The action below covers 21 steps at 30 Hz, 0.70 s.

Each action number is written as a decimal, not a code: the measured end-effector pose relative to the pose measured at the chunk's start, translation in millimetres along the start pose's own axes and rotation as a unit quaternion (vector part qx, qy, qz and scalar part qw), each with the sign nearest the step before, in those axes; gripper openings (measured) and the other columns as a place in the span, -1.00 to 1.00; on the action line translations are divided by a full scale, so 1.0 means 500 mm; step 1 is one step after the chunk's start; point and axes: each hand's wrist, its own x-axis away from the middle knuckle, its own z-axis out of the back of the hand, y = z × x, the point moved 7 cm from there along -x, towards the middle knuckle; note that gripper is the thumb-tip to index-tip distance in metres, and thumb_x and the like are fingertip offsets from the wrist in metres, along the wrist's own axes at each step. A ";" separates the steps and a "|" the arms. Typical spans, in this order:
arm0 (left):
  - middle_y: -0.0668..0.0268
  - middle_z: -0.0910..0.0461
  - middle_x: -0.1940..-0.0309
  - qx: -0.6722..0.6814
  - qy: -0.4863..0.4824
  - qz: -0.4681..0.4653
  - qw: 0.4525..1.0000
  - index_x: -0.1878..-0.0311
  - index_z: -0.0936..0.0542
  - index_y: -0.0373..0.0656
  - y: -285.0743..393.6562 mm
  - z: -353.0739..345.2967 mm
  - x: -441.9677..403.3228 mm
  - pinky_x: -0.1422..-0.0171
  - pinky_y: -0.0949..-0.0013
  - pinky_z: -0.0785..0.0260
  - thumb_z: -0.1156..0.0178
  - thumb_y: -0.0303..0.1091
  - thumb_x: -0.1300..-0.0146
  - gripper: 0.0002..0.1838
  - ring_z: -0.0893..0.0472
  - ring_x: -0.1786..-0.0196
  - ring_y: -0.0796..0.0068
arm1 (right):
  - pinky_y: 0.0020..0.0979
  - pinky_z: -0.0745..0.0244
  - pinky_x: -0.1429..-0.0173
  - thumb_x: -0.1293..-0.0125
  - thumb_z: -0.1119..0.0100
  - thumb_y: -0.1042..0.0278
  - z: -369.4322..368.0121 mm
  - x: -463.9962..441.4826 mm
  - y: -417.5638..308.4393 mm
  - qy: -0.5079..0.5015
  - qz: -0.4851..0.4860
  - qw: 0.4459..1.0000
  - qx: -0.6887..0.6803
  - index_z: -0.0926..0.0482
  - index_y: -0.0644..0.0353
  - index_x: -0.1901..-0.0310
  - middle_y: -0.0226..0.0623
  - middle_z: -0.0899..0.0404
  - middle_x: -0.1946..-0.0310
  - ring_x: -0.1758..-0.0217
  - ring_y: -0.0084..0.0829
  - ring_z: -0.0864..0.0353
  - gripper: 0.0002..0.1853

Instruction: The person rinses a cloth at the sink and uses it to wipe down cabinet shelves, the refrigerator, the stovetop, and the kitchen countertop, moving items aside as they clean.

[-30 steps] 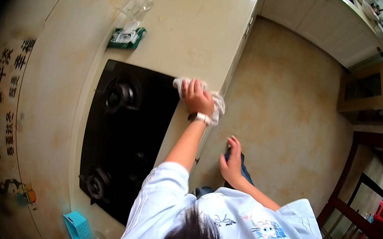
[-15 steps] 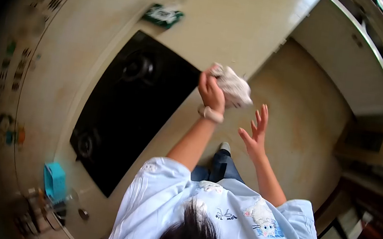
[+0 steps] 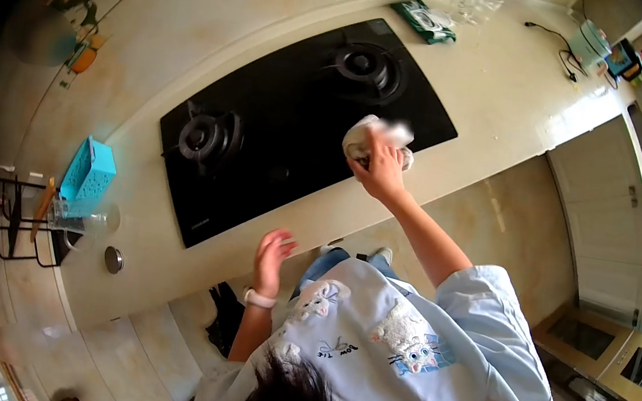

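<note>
A crumpled whitish cloth (image 3: 359, 138) is pressed to the black glass gas stove (image 3: 289, 134), by its front edge at the right end. My right hand (image 3: 381, 168) grips this cloth from above, fingers over it; part of the cloth is smeared by motion. Nearer my body, my left hand (image 3: 271, 263) hovers in front of the counter edge with its fingers loosely bent and nothing in them. A pale band circles the left wrist. Two burners, the right one (image 3: 364, 65) and the left one (image 3: 203, 137), stand on the stove.
Behind the stove lies a green packet (image 3: 424, 20). To the left on the counter (image 3: 126, 214) are a blue perforated holder (image 3: 91, 172), a glass mug (image 3: 80, 218), a black wire rack (image 3: 8, 210) and a round metal lid (image 3: 113, 258). A black cable (image 3: 560, 45) lies at the far right.
The cloth has passed from my left hand to my right and moved down onto the stove. My left hand has drawn back towards my body, and the view has turned.
</note>
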 end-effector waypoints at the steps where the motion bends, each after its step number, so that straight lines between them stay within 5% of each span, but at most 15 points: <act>1: 0.23 -0.49 0.03 0.048 0.058 0.002 0.997 -0.09 -0.40 -0.19 -0.023 0.074 0.015 -0.04 0.39 -0.29 0.10 -0.18 -0.33 -0.63 -0.54 0.06 0.38 | 0.02 0.07 -0.36 0.00 -0.28 0.08 -0.016 -0.002 -0.019 0.012 0.076 0.992 0.102 -0.23 -0.08 -0.25 -0.16 -0.23 -0.23 -0.32 -0.02 -0.14 -0.27; 3: 0.24 -0.49 0.07 0.090 0.144 0.004 0.986 -0.06 -0.42 -0.16 -0.052 0.190 0.052 -0.03 0.35 -0.28 0.11 -0.13 -0.32 -0.62 -0.52 0.06 0.36 | 0.10 -0.06 -0.21 0.01 -0.25 0.03 -0.040 -0.011 -0.024 0.037 0.150 0.961 0.231 -0.32 -0.32 -0.17 -0.32 -0.32 -0.15 -0.23 -0.06 -0.22 -0.37; 6: 0.25 -0.48 0.05 0.098 0.244 0.011 0.965 -0.05 -0.42 -0.18 -0.071 0.281 0.087 -0.06 0.35 -0.29 0.10 -0.05 -0.28 -0.56 -0.48 0.05 0.35 | 0.00 -0.15 -0.15 0.04 -0.26 0.06 -0.069 -0.040 -0.032 -0.022 0.151 0.966 0.211 -0.36 -0.31 -0.13 -0.34 -0.33 -0.12 -0.15 -0.09 -0.29 -0.39; 10: 0.26 -0.49 0.09 0.123 0.220 0.025 0.967 -0.01 -0.44 -0.17 -0.080 0.248 0.052 -0.06 0.33 -0.29 0.10 -0.03 -0.27 -0.57 -0.48 0.06 0.34 | -0.08 -0.24 -0.09 0.10 -0.28 0.11 -0.072 -0.048 -0.041 -0.003 0.179 0.963 0.203 -0.41 -0.24 -0.06 -0.36 -0.38 -0.06 -0.06 -0.14 -0.36 -0.43; 12: 0.25 -0.50 0.10 0.139 0.127 0.075 0.979 0.02 -0.45 -0.19 -0.079 0.196 0.020 -0.06 0.31 -0.29 0.12 -0.04 -0.28 -0.57 -0.48 0.07 0.34 | -0.08 -0.25 -0.10 0.12 -0.29 0.15 -0.065 -0.054 -0.023 -0.021 0.182 0.961 0.209 -0.41 -0.19 -0.07 -0.35 -0.38 -0.07 -0.07 -0.13 -0.36 -0.40; 16: 0.24 -0.50 0.09 0.151 0.147 0.006 0.977 0.03 -0.45 -0.23 -0.031 0.203 0.020 -0.04 0.29 -0.30 0.11 -0.05 -0.28 -0.56 -0.47 0.07 0.34 | -0.05 -0.28 -0.12 0.21 -0.34 0.30 0.048 -0.074 0.109 0.017 0.014 0.971 0.236 -0.44 -0.08 -0.07 -0.20 -0.42 -0.04 -0.09 -0.09 -0.37 -0.35; 21: 0.23 -0.49 0.11 0.181 0.225 -0.023 0.957 0.06 -0.45 -0.22 0.004 0.209 0.043 -0.06 0.33 -0.27 0.09 -0.01 -0.26 -0.56 -0.47 0.07 0.35 | -0.08 -0.24 -0.18 0.07 -0.29 0.18 0.166 -0.192 0.259 0.080 -0.119 0.955 0.262 -0.43 -0.22 -0.08 -0.46 -0.44 -0.09 -0.14 -0.12 -0.36 -0.43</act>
